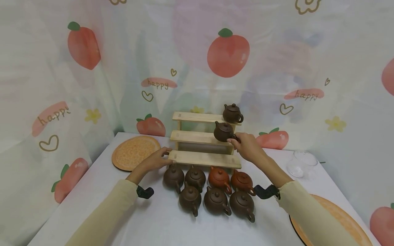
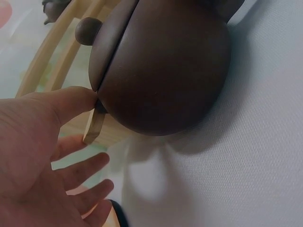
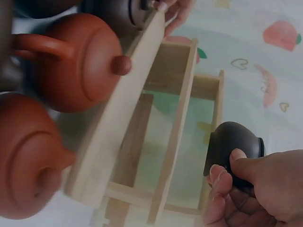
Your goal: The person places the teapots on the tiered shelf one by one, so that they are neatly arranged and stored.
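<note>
With my right hand [image 1: 248,146] I am gripping a dark brown teapot [image 1: 223,132] by its handle [image 1: 236,137], at the right end of a three-tier wooden stand's [image 1: 200,158] middle step — whether it is touching the wood, I cannot tell. My left hand [image 1: 156,159] is pinching the lowest step's left end, while another dark teapot [image 1: 231,114] is sitting top right — and two orange-red teapots [image 1: 219,177] and five brown teapots [image 1: 216,201] are standing on the desk [image 1: 154,222] in front.

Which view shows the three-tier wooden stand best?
Head: the wooden stand appears nearly front-on, all three tiers visible. Right wrist: close, but slanted. Left wrist: only parts, partly blocked by a dark brown teapot.
</note>
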Motion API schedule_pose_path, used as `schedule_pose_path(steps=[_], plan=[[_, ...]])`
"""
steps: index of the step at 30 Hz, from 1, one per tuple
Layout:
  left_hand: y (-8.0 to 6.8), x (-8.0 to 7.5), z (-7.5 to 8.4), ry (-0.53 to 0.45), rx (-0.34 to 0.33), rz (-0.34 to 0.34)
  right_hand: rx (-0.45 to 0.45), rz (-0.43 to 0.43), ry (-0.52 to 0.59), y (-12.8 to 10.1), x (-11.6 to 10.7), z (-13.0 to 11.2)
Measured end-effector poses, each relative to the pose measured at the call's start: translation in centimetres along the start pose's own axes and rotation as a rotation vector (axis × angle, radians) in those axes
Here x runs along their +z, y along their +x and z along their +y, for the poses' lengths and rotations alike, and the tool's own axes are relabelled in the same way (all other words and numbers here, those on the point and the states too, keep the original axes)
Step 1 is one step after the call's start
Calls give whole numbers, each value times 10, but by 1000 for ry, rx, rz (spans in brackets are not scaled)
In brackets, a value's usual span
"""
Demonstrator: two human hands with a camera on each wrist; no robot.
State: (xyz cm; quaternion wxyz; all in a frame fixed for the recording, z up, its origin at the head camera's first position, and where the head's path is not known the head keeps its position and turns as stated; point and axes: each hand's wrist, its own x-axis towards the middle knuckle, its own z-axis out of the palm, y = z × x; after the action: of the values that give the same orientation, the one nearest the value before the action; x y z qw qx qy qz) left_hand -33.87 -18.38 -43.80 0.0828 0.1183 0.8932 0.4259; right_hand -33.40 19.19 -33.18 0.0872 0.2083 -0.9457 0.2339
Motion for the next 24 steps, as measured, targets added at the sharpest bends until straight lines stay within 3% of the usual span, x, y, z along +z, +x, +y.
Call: schedule_pose_path(steps=[11, 24], plan=[[0, -2, -2, 6, -11, 6, 2, 23, 26, 45, 1, -16], [0, -2, -3, 28, 5, 5, 90, 43, 11, 84, 2, -28]])
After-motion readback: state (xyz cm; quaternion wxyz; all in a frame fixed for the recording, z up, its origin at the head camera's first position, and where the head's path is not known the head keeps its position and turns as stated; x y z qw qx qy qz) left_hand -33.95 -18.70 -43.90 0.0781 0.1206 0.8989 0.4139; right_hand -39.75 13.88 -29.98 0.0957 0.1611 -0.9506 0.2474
